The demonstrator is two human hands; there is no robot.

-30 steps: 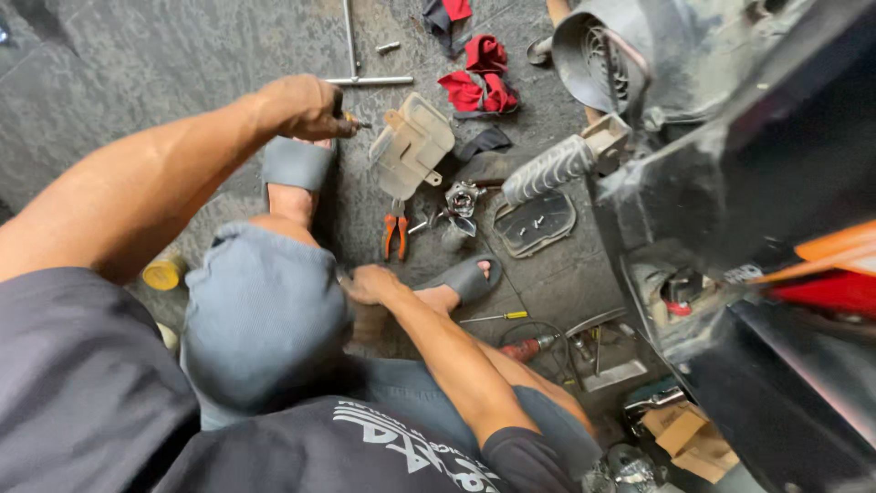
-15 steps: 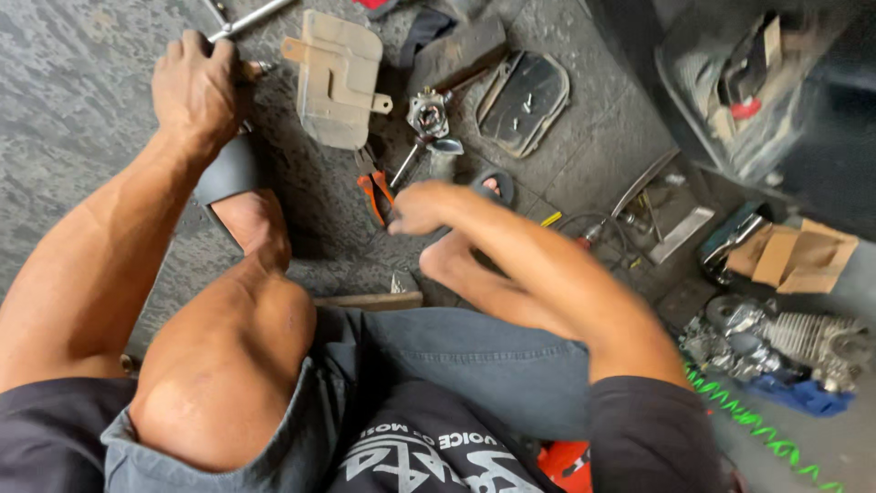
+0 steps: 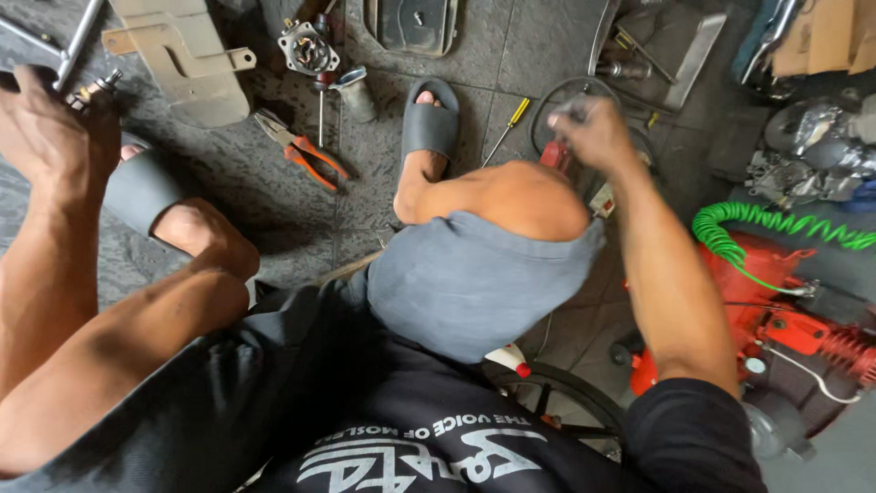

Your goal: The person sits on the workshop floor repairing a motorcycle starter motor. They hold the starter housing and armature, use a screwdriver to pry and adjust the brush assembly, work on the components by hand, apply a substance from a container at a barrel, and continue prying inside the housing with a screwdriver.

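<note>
My left hand [image 3: 50, 128] is raised at the top left, closed around a small metal fitting [image 3: 95, 89] that sticks out past my fingers, close to a steel T-bar [image 3: 78, 36]. My right hand [image 3: 595, 135] reaches out past my right knee and is blurred. It hovers over a black cable loop [image 3: 547, 100] and a small red part [image 3: 555, 155]; whether it grips anything is unclear. Both my feet wear grey slides [image 3: 429, 123] on the dark tiled floor.
Orange-handled pliers [image 3: 306, 155], a carburettor [image 3: 308, 50], a beige plastic cover [image 3: 182, 55] and a yellow-handled screwdriver [image 3: 511, 123] lie on the floor ahead. A red machine [image 3: 776, 310] with a green coiled hose [image 3: 776, 228] stands at the right, with engine parts [image 3: 812, 155] beyond.
The view swung to the right. My right hand moved from above the pliers out to the right toward the cable loop. My left hand kept hold of the metal fitting.
</note>
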